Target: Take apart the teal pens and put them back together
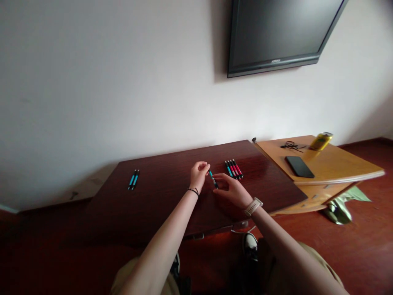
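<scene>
Holding a blue pen (213, 179) above the dark desk (166, 196), the left hand (199, 173) pinches its upper end with closed fingers while the right hand (231, 189) grips its lower end. Just right lies a row of pens (234, 169); two blue pens (133, 179) lie well apart to the left.

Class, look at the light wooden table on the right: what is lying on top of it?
On the light wooden table lie a black phone, a yellow can and a small dark tangled item, too small to identify.
</scene>
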